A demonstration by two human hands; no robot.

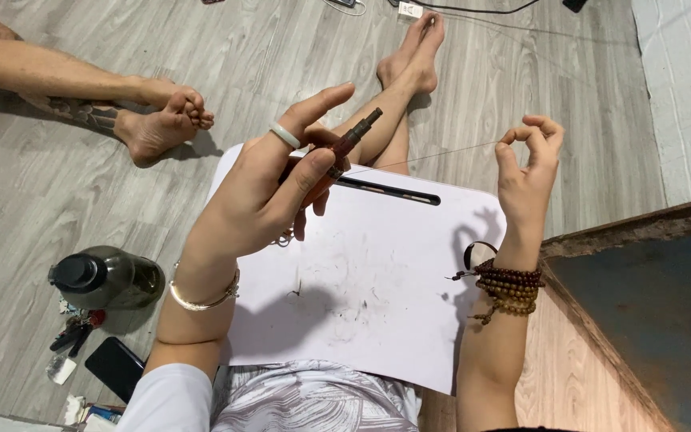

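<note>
Left hand (261,196) clamped on tool (353,142), right hand (525,164) at 3 o'clock pinching thread (433,157). Best keep thread taut over desk (361,280).

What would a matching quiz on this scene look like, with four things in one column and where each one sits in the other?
1. reddish-brown tool
2. thin thread
3. dark bottle
4. white lap desk

A. lying on the floor
B. across the person's lap
C. gripped in the left hand
D. pinched in the right hand

Pairs: 1-C, 2-D, 3-A, 4-B
</note>
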